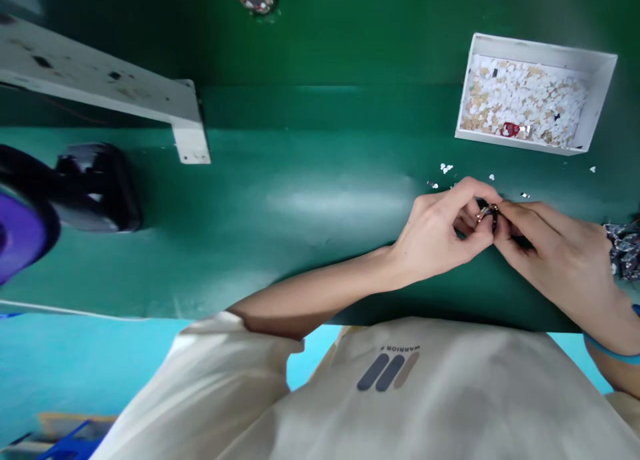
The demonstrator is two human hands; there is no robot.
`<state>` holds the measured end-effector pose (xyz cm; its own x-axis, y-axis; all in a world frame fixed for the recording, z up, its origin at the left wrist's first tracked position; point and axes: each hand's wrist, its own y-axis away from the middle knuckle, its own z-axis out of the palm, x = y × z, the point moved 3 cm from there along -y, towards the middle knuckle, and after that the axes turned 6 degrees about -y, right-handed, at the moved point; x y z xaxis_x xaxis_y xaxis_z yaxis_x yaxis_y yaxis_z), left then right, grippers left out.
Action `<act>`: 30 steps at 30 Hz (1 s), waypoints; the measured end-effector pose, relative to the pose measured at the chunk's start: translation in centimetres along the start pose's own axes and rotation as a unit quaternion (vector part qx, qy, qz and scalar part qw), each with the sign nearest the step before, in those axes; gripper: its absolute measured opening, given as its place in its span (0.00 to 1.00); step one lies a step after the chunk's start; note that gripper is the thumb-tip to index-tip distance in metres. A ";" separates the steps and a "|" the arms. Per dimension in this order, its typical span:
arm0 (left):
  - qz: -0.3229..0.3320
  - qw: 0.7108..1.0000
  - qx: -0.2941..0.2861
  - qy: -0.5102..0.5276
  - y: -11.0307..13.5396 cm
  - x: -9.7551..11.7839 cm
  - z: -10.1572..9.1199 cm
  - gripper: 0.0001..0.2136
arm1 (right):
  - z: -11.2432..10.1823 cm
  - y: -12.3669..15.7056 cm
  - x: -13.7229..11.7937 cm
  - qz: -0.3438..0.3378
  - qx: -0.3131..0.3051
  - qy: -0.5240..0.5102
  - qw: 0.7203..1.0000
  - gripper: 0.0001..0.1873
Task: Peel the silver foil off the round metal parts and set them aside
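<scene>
My left hand (445, 233) and my right hand (545, 247) meet over the green table (300, 207), fingertips pinched together on a small metal part (487, 213) held between them. The part is shiny and mostly hidden by the fingers. Both hands rest close to the table surface, right of the middle. A few tiny white scraps (445, 169) lie on the table just beyond the hands.
A white box (597, 100) full of small white and tan pieces stands at the far right. A pile of small shiny parts (623, 250) lies at the right edge. A white bracket (185, 123) and a black and purple device (95, 187) sit on the left.
</scene>
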<state>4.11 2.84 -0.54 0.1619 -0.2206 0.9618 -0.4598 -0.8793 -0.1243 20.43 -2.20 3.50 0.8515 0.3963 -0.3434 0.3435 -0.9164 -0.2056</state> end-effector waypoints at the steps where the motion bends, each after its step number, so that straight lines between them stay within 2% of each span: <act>1: -0.005 1.000 0.000 0.001 0.0 -0.1 0.0 0.08 | 0.0 -0.1 0.1 -0.001 0.003 -0.005 1.000 0.14; 4: -0.022 1.000 -0.005 0.010 0.0 -0.3 0.1 0.08 | -0.1 -0.4 0.6 0.017 0.018 -0.053 0.998 0.14; 6: -0.025 0.999 -0.011 0.022 0.0 -0.4 0.1 0.08 | -0.2 -0.6 1.1 0.058 0.021 -0.107 0.992 0.13; 11: 0.002 0.999 -0.010 0.043 0.0 -0.3 0.0 0.07 | -0.1 -0.8 2.5 0.185 -0.002 -0.243 0.952 0.06; 16: 0.032 0.997 0.002 0.071 0.0 -0.2 -0.1 0.09 | -0.1 -0.9 2.9 0.209 -0.014 -0.334 0.919 0.04; 19: 0.085 0.995 0.032 0.050 0.0 0.6 -0.5 0.10 | -0.6 -0.9 3.3 0.205 -0.017 -0.411 0.888 0.07; 21: 0.148 0.986 0.069 0.015 0.1 1.4 -0.8 0.09 | -1.1 -0.8 3.9 0.217 0.027 -0.433 0.875 0.08; 23: 0.172 0.980 0.105 -0.003 0.1 2.0 -1.1 0.08 | -1.3 -0.7 4.4 0.237 0.071 -0.398 0.883 0.10; 24: 0.156 0.981 0.116 0.000 -0.1 2.0 -1.2 0.08 | -1.3 -0.7 4.5 0.236 0.077 -0.361 0.899 0.10; 27: 0.060 0.988 0.140 0.030 -1.0 0.9 -2.0 0.10 | -0.6 -0.9 4.0 0.163 0.013 -0.222 0.961 0.07; 30: 0.024 0.986 0.155 0.057 -3.0 -1.7 -4.2 0.14 | -0.1 -0.9 3.4 0.087 -0.046 -0.150 0.984 0.07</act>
<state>1.57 7.64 -0.81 0.0387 -0.2315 0.9721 -0.1721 -0.9598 -0.2217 23.04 0.00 2.66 0.7497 0.2188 -0.6245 0.2484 -0.9678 -0.0409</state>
